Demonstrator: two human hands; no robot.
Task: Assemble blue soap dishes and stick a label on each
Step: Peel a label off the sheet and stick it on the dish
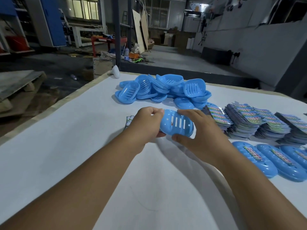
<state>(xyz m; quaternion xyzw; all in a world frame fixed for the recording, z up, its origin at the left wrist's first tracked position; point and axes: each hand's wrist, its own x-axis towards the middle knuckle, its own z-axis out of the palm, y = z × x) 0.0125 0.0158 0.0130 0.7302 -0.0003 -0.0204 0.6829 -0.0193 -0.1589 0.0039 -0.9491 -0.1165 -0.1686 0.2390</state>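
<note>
Above the white table [66, 146] I hold a blue soap dish [177, 124] with slots in its top, tilted toward me. My left hand [146, 125] grips its left end, fingers curled over the rim. My right hand [197, 128] clasps its right side, thumb under the near edge and fingers over the far edge. A heap of loose blue soap dish parts [164, 89] lies at the far middle of the table. Stacks of colourful labels [249, 122] sit to the right. Three labelled soap dishes [269, 161] lie in a row at the right.
A small stack of labels [128, 122] peeks out behind my left hand. A white object [115, 71] lies at the table's far left corner. Beyond the table is a workshop floor with a red frame [106, 42], boards and clutter.
</note>
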